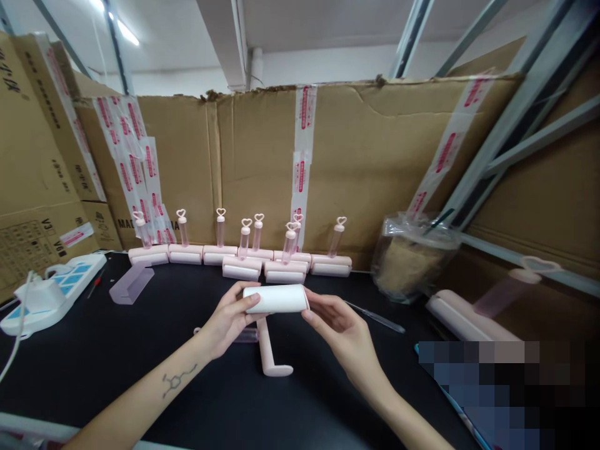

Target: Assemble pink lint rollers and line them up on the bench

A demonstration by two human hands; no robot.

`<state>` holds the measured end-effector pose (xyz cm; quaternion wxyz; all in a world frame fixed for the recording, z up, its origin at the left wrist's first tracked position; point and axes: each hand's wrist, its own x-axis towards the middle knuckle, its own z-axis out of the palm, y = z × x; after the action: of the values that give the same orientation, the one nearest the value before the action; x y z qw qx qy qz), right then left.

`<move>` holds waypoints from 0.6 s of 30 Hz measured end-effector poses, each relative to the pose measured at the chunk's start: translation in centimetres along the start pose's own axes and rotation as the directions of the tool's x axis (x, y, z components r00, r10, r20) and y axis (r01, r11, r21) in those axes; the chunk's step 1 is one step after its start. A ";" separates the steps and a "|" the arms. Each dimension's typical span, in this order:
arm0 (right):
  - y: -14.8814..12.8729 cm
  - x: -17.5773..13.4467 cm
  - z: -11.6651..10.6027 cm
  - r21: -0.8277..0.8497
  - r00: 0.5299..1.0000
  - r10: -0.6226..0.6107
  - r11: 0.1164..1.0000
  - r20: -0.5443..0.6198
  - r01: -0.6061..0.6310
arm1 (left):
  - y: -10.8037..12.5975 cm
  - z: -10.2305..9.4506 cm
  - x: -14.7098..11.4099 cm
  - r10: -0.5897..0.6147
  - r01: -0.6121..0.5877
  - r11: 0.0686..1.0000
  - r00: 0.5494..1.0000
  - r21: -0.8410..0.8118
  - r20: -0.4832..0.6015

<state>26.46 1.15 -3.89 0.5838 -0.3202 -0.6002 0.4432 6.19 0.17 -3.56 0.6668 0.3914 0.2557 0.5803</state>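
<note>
White roll [276,299] is between the left hand [230,320] and the right hand [343,322], each clamped on one end. Nearer lies a pink holder [266,351].

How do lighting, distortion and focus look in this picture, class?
Head view: the ceiling tube light is blown out to white; head view: the pink lint roller at far right looks stretched, probably by a wide lens; head view: left hand, right hand and white roll look fairly sharp; head view: mosaic blocks hide lower-right detail.
</note>
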 end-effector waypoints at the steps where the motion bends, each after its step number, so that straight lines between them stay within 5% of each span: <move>1: 0.2 -0.2 0.1 -0.012 1.000 -0.009 1.000 -0.012 0.009 | -0.1 0.1 0.0 0.005 -0.005 1.000 1.000 -0.003 0.002; 7: 0.7 -1.1 1.5 0.146 0.997 0.038 0.989 -0.066 -0.028 | -0.9 0.8 -0.6 0.025 -0.026 0.999 1.000 0.038 0.017; 13: 0.2 -0.8 2.4 0.301 0.975 0.220 0.933 -0.035 -0.200 | -0.6 1.3 -0.9 -0.064 0.043 0.944 0.996 0.328 0.054; 18: -0.4 0.3 0.9 0.444 0.875 0.484 0.778 0.028 -0.445 | 0.9 -1.4 0.6 0.042 -0.127 0.826 0.985 0.549 0.165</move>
<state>25.58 1.11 -3.32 0.5385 -0.3382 -0.3616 0.6818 4.71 1.04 -3.52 0.5143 0.6210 0.3468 0.4792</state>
